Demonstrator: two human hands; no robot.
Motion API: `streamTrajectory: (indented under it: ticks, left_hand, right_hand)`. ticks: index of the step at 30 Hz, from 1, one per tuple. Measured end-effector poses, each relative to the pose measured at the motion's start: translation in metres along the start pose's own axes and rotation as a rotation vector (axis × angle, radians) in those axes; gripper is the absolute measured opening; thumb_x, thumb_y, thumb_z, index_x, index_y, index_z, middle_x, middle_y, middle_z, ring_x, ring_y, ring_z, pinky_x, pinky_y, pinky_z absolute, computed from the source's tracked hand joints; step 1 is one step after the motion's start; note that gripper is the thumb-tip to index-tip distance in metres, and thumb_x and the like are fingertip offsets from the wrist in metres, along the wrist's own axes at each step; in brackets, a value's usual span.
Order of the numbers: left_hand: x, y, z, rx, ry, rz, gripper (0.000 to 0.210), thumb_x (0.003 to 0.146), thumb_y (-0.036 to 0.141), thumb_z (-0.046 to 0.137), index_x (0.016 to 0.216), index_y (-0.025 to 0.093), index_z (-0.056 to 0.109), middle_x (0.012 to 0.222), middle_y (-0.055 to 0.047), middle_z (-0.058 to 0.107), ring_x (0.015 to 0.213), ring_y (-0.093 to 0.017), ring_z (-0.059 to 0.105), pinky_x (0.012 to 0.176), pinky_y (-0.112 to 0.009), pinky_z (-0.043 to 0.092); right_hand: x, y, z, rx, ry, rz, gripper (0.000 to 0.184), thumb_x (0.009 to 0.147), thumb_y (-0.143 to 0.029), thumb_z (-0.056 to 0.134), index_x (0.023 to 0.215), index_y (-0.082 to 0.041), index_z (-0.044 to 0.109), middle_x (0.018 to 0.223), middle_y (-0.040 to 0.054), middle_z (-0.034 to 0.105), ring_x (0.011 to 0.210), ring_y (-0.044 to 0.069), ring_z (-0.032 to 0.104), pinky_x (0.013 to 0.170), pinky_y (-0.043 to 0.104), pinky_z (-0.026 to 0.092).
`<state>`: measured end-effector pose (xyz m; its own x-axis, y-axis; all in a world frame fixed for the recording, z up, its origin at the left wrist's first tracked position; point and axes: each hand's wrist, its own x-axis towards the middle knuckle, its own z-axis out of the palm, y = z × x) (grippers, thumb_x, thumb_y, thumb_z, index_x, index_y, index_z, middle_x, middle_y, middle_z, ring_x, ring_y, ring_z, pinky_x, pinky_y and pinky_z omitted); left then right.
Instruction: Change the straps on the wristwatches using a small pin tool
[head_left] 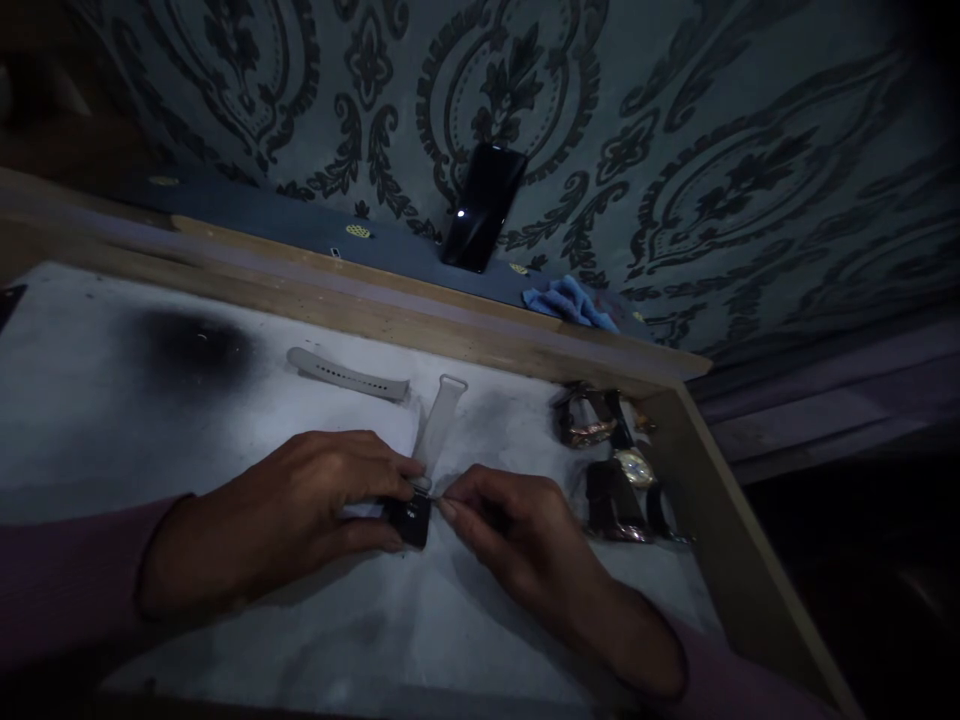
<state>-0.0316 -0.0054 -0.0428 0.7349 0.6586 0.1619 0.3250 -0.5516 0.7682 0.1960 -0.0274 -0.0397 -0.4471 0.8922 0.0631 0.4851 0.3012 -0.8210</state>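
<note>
A small dark watch case [412, 518] lies on the white surface, steadied between the thumb and fingers of my left hand [315, 490]. A pale strap piece with a buckle loop [442, 420] runs up from its top end, where my left fingertips press. My right hand [517, 520] pinches at the case's upper right corner, by the strap joint. Whatever sits between its thumb and forefinger is thin and too dark to name. Above my left hand lies the other pale strap piece [349, 377], with a row of holes, apart from the case.
Several wristwatches [634, 468] lie in the right part of the wooden-walled tray [720, 480]. On the ledge behind, a phone [486, 207] leans on the patterned wall, with a blue cloth [571, 302] to its right. A dark smudge [195, 345] marks the white surface at left.
</note>
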Motion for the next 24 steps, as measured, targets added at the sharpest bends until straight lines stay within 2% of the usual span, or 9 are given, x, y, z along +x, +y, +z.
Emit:
streamTrajectory:
  ticks: [8, 15, 24]
  left_hand:
    - [-0.0005, -0.0016, 0.0001, 0.011, -0.005, 0.013, 0.02, 0.091, 0.031, 0.063, 0.11, 0.024, 0.066, 0.115, -0.002, 0.068, 0.102, -0.016, 0.064, 0.087, -0.027, 0.05]
    - [-0.0017, -0.002, 0.0008, 0.013, 0.0, -0.009, 0.02, 0.091, 0.031, 0.064, 0.11, 0.025, 0.066, 0.115, -0.001, 0.068, 0.102, -0.015, 0.064, 0.087, -0.025, 0.05]
    - [-0.0019, -0.0012, 0.0007, 0.011, 0.006, -0.003, 0.022, 0.091, 0.031, 0.063, 0.112, 0.025, 0.066, 0.115, -0.002, 0.068, 0.102, -0.017, 0.064, 0.088, -0.029, 0.052]
  right_hand:
    - [-0.0004, 0.0004, -0.0003, -0.07, 0.0, -0.016, 0.021, 0.089, -0.018, 0.053, 0.071, -0.015, 0.062, 0.056, -0.0019, 0.057, 0.048, 0.009, 0.048, 0.045, 0.019, 0.035]
    - [-0.0021, 0.004, 0.0024, -0.089, 0.023, -0.055, 0.018, 0.09, -0.016, 0.052, 0.075, -0.016, 0.062, 0.061, -0.0006, 0.061, 0.051, 0.01, 0.054, 0.049, 0.019, 0.039]
    - [-0.002, 0.0036, 0.0044, -0.066, 0.034, -0.033, 0.018, 0.091, -0.019, 0.052, 0.076, -0.016, 0.061, 0.061, -0.0006, 0.061, 0.051, 0.01, 0.052, 0.048, 0.021, 0.04]
